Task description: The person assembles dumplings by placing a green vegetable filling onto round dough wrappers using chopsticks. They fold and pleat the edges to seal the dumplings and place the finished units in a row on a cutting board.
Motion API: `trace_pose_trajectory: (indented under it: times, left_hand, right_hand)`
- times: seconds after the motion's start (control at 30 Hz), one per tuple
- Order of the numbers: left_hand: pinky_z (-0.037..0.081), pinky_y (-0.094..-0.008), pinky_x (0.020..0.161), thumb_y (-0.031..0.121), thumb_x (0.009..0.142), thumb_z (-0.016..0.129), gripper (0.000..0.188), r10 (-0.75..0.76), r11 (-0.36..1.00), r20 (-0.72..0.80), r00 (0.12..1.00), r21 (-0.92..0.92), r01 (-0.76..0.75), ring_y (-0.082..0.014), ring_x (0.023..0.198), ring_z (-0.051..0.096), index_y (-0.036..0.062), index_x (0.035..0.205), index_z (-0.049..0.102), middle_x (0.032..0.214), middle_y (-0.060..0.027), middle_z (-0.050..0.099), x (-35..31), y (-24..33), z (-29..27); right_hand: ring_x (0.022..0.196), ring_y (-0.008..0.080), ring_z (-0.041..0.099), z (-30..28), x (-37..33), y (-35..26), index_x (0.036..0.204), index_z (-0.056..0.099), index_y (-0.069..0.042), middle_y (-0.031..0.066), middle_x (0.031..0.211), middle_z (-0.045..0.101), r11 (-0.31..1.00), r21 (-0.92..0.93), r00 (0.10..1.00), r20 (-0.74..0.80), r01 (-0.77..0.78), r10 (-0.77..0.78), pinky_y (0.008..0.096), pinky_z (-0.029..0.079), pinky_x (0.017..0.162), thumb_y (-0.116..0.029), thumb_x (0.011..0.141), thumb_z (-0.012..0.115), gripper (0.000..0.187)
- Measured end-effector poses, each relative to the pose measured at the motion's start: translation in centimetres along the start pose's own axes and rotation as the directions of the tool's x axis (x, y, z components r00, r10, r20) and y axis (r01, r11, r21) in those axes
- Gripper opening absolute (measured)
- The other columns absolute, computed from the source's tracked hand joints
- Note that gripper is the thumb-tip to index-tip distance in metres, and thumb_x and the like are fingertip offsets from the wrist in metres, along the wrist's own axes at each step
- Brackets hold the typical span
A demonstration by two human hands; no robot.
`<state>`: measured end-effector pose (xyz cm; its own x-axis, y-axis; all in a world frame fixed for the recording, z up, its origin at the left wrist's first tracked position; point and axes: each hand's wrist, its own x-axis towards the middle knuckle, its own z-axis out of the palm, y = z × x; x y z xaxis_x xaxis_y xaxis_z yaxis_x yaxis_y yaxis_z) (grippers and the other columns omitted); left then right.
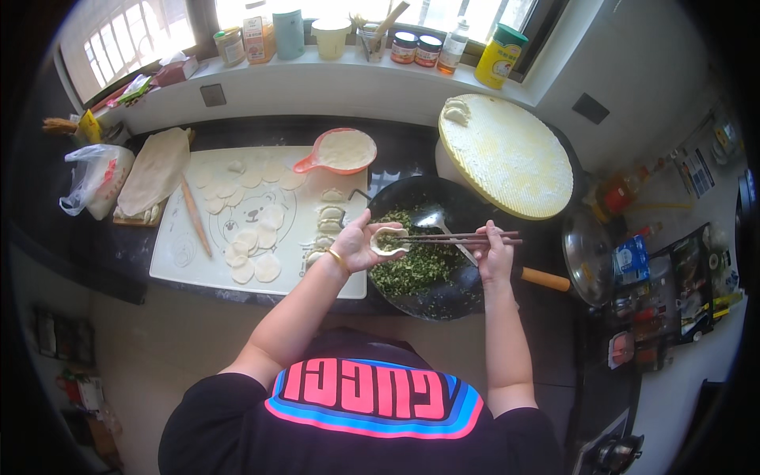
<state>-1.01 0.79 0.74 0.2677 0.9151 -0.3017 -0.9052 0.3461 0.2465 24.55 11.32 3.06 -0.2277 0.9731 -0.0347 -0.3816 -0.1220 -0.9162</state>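
My left hand [358,244], with a bangle at the wrist, cradles a dumpling wrapper [381,246] on its palm and fingers. The wrapper is curved up round some filling. In my right hand [496,252] is a pair of chopsticks [459,238], gripped near the thick ends; their tips reach into the wrapper. Both hands are over a dark wok [475,204] holding chopped green filling [408,273]. A metal spatula [430,219] with a wooden handle [546,279] rests in it. Several folded dumplings [329,226] stand in a column left of my left hand.
Flat round wrappers [267,267] and a rolling pin [196,215] lie on a pale mat [170,257]. Behind sits a red bowl of dough [346,150]. A floured round tray [514,158] with a few dumplings is at the back right. Rolled dough [154,170] lies far left.
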Motion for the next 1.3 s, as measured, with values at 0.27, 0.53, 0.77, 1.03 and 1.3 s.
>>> trace_pose_trajectory:
  times: [0.27,0.53,0.77,1.03,1.3]
  left_hand:
    - [0.040,-0.0502,0.095,0.049,0.094,0.020,0.066,0.057,0.998,-0.061,0.997,0.021,-0.055,-0.0349,0.110,0.048,-0.0077,0.115,0.047,0.117,-0.0216,0.050,0.6,0.4,-2.4]
    - [0.040,-0.0490,0.095,0.047,0.095,0.020,0.064,0.099,0.995,-0.063,0.993,-0.026,-0.101,-0.0346,0.110,0.048,-0.0079,0.118,0.043,0.116,-0.0222,0.050,0.4,0.5,-2.3]
    - [0.036,-0.0500,0.098,0.047,0.094,0.022,0.065,0.052,0.994,0.094,0.994,-0.102,-0.042,-0.0370,0.117,0.042,-0.0083,0.124,0.037,0.123,-0.0241,0.045,0.1,0.0,-2.1]
    - [0.036,-0.0482,0.098,0.048,0.094,0.026,0.064,-0.024,0.986,0.293,0.956,-0.150,0.070,-0.0343,0.114,0.045,-0.0077,0.123,0.038,0.121,-0.0229,0.046,-1.3,-1.3,0.5]
    - [0.047,-0.0301,0.091,0.011,0.086,0.058,0.047,0.203,0.710,0.298,0.933,0.612,-0.350,-0.0162,0.105,0.054,-0.0023,0.127,0.041,0.118,-0.0102,0.052,-3.0,-1.6,2.4]
  right_hand:
    - [0.056,0.0166,0.062,-0.5,-1.5,-0.9,0.080,0.057,-0.001,0.0088,0.070,0.060,0.984,-0.060,0.983,-0.056,0.169,-0.172,0.0209,0.042,0.036,-0.018,0.089,0.055,0.020]
    - [0.071,0.0198,0.060,2.0,-6.2,2.7,0.079,0.055,-0.005,0.0065,0.077,0.057,0.027,-0.384,0.384,0.913,0.923,-0.137,0.0294,0.051,0.059,-0.005,0.069,0.064,0.014]
    - [0.089,0.0286,0.059,2.5,-6.4,4.8,0.091,0.059,-0.003,0.0129,0.091,0.058,0.085,-0.467,0.471,0.881,0.880,-0.043,0.0348,0.050,0.075,-0.004,0.075,0.055,0.017]
    - [0.076,0.0249,0.055,8.5,-4.8,1.4,0.080,0.062,-0.003,0.0097,0.083,0.054,0.187,-0.458,0.493,0.770,0.869,-0.406,0.0330,0.047,0.065,-0.004,0.067,0.071,0.015]
    - [0.085,0.0280,0.054,9.5,-4.9,1.2,0.078,0.059,-0.002,0.0123,0.088,0.054,0.476,-0.585,0.752,0.549,0.657,-0.365,0.0352,0.044,0.074,-0.005,0.071,0.067,0.011]
